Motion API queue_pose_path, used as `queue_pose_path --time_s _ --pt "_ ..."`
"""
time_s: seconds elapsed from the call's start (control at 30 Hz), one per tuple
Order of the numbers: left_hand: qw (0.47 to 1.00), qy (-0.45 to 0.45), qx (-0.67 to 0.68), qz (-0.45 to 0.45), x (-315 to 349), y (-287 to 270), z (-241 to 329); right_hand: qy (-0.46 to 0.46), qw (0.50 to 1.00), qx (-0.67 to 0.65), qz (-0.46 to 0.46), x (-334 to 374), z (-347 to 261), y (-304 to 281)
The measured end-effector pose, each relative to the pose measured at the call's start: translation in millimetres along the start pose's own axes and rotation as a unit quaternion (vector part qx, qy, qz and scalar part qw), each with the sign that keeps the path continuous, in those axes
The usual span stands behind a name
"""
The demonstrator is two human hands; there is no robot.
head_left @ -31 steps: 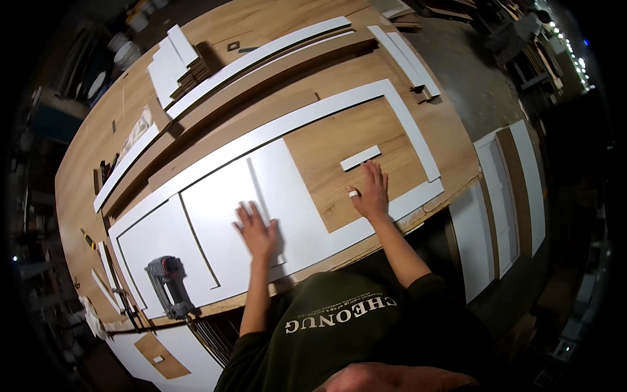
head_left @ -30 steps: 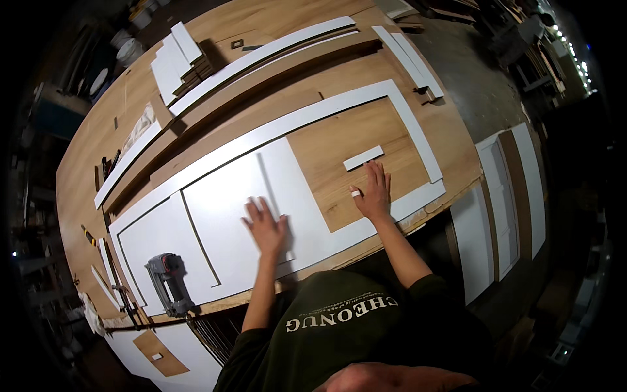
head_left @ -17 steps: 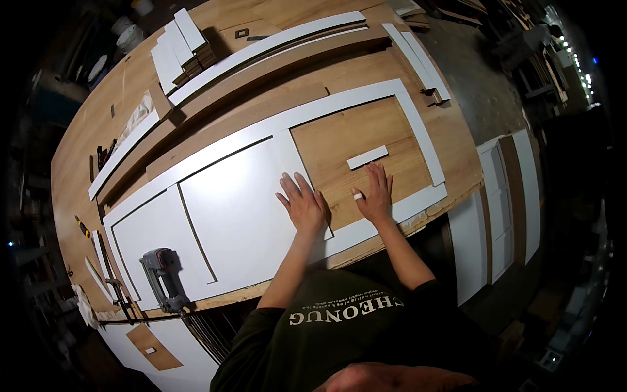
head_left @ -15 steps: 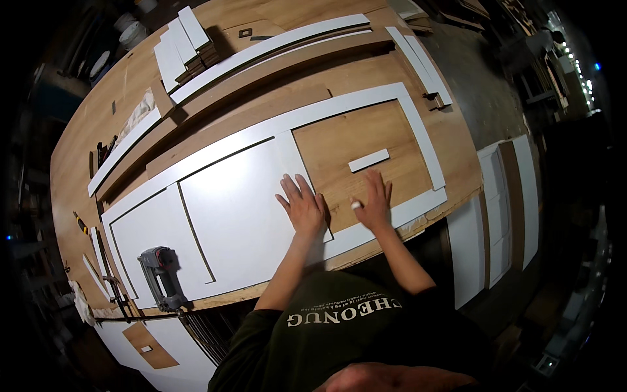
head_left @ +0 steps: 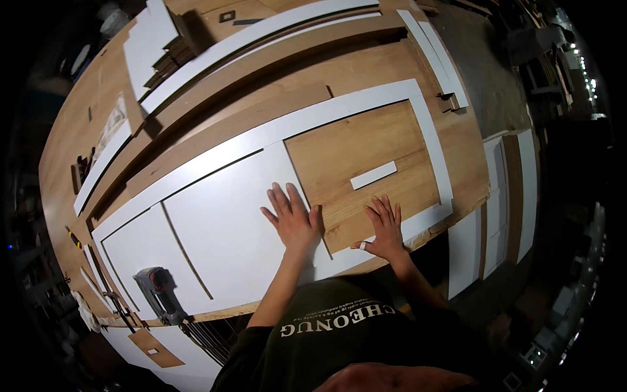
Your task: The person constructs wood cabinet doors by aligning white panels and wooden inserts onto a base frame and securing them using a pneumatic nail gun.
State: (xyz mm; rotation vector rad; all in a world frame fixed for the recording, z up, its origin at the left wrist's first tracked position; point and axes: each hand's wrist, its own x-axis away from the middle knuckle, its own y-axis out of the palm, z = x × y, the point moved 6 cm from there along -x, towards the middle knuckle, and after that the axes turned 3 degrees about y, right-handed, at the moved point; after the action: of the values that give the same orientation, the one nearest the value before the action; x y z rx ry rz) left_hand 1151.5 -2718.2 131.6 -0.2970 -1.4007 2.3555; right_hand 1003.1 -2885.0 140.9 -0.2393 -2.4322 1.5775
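A white frame (head_left: 432, 144) of flat strips lies on the wooden worktable, joined to a white panel (head_left: 215, 202) with dark grooves. My left hand (head_left: 295, 221) rests flat on the panel's right part, fingers stretched out, thumb by the edge of the upright strip. Over the frame's near strip is my right hand (head_left: 386, 231), fingers spread, tips over the bare wood inside the frame. It wears a white band on the thumb and holds nothing. Just beyond its fingertips lies a short white strip (head_left: 373, 176). A dark nail gun (head_left: 160, 297) stands at the panel's near left.
Long brown-edged boards (head_left: 261, 63) run behind the frame. A stack of white strips (head_left: 151, 49) stands at the far left, and two narrow white strips (head_left: 434, 59) lie at the far right. White panels (head_left: 466, 258) lean beside the table, right. Small tools (head_left: 117, 304) lie at the left edge.
My right hand has drawn back toward me, away from the short white strip, and its fingers have spread. My left hand stays flat on the panel. The view has shifted slightly.
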Motion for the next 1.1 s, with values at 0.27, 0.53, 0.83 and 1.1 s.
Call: queue_pose_path --time_s 0.27,0.53,0.83,1.1 --pt "1.0 0.003 -0.027 0.001 3 -1 -4 0.024 1.0 0.002 -0.02 -1 -3 -1" --pt "0.998 0.066 -0.01 0.01 -5 -7 -4 -0.016 0.999 -0.018 -0.046 2 -46 -9" --pt "0.997 0.061 0.006 0.035 -5 -6 -24 0.0 0.988 -0.14 -0.062 -13 -119 53" --pt "0.952 -0.108 0.174 0.226 90 -145 -196 -0.013 0.997 -0.081 0.003 -53 -148 45"
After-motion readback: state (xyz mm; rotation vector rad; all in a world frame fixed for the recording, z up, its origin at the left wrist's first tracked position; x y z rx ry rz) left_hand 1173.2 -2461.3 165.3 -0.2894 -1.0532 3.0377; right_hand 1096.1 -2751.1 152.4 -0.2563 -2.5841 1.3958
